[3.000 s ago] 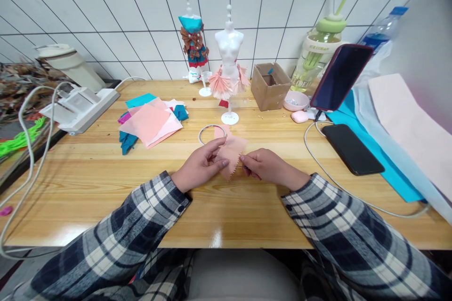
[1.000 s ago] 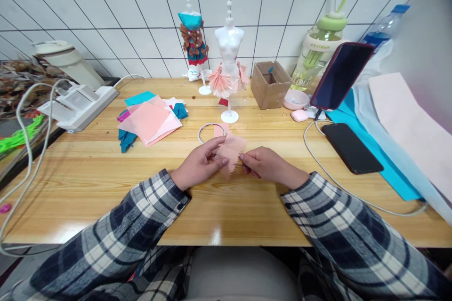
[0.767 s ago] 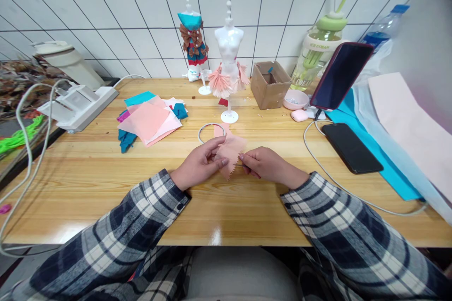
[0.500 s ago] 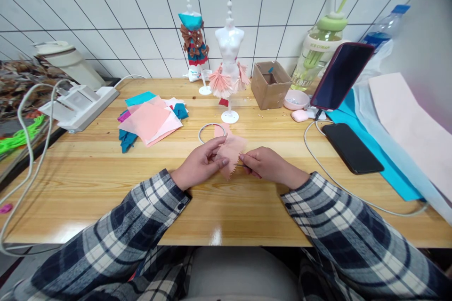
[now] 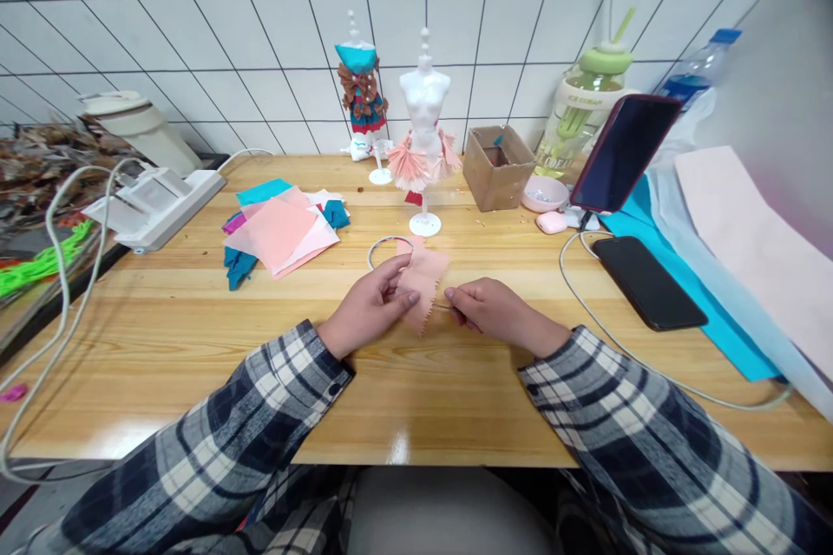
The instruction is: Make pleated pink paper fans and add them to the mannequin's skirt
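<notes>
My left hand [image 5: 374,302] pinches a pink paper piece [image 5: 423,277] with a zigzag edge, just above the wooden table. To its right, my right hand [image 5: 488,310] is closed on a thin metal tool [image 5: 442,306], whose tip reaches the paper's jagged edge. Behind my left fingers a metal ring [image 5: 389,240] shows, partly hidden by hand and paper. Farther back stands a white mannequin [image 5: 425,104] with pleated pink paper [image 5: 409,161] round its hips.
Coloured sheets [image 5: 279,230] lie at the left, near a power strip [image 5: 169,212]. Behind are a dressed mannequin [image 5: 360,95] and a cardboard box [image 5: 498,178]. At the right are a propped phone [image 5: 621,156], a flat phone [image 5: 647,282], a cable and large sheets [image 5: 748,225].
The whole view has shifted slightly, so the scene sits lower. My right fingers have moved a little away from the paper's edge; my left hand keeps its hold.
</notes>
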`<state>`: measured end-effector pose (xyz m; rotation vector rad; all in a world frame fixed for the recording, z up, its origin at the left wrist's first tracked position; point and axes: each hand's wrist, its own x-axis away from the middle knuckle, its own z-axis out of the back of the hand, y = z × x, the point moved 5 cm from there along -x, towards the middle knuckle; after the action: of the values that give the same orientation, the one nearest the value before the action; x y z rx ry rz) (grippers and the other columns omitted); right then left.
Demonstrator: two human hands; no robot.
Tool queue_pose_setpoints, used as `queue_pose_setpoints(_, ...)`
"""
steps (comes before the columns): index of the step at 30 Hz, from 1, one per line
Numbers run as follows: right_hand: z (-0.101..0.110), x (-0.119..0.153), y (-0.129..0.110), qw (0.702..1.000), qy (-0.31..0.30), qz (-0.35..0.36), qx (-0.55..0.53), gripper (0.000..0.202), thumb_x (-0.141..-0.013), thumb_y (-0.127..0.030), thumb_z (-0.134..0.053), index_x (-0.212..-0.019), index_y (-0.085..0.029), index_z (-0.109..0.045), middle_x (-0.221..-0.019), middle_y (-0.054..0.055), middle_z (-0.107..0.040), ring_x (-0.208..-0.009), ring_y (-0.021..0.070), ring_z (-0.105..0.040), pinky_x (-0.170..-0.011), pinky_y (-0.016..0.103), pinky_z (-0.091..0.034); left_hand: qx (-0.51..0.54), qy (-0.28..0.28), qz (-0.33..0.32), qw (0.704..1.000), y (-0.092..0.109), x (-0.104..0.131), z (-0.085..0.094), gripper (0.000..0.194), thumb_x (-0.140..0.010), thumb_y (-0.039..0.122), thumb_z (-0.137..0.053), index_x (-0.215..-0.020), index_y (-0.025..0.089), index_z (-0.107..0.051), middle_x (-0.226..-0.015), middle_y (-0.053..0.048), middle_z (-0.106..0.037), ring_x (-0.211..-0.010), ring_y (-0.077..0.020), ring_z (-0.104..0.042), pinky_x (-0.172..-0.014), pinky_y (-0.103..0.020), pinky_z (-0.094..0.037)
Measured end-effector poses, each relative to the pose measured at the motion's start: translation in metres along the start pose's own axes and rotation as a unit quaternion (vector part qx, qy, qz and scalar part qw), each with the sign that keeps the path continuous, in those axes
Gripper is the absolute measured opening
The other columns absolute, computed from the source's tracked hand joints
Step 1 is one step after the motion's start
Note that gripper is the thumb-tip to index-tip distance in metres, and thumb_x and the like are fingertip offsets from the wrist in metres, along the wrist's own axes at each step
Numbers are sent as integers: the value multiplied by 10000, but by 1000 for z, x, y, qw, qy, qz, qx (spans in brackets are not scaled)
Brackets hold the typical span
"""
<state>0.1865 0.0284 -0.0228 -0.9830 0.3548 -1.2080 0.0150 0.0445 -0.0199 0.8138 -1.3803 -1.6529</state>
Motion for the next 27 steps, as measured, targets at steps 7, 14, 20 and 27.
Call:
queue_pose_setpoints(7, 2, -2, 4, 999, 27, 23, -27, 659, -945, -595, -233, -678, -170, -659, -566, -6, -515, -560, 126, -481, -594, 252, -345, 75, 45, 42, 995, 2, -2, 4, 668, -768, 345, -687, -1339, 139, -408, -926, -73, -666, -765, -170, -641, -676, -283, -511)
queue_pose_setpoints(14, 4, -1, 2, 997, 59, 52, -27, 538, -950, -552, -284, -780, -180, -634, -699, 0, -582, -660, 134, -511, -645, 249, -367, 74, 43, 39, 996, 6, -1, 5, 663, -757, 334, -701, -1333, 158, -426, -929, -65, -665, -759, -158, -642, -664, -262, -515)
queue_pose_setpoints(20, 10, -2, 2, 993, 97, 52, 31, 375, -892, -524, -455, -824, -188, -610, -747, -5, -618, -697, 140, -524, -658, 245, -371, 69, 46, 32, 996, 3, -1, 5, 696, -763, 328, -694, -1366, 162, -389, -978, -79, -656, -801, -167, -647, -695, -278, -526)
queue_pose_setpoints(27, 6, -2, 2, 993, 98, 50, 53, 353, -916, -483, -414, -855, -200, -616, -788, 7, -643, -731, 155, -551, -668, 259, -379, 79, 48, 29, 995, 5, -1, 5, 739, -760, 328, -703, -1385, 156, -350, -1007, -90, -647, -859, -174, -647, -761, -298, -522)
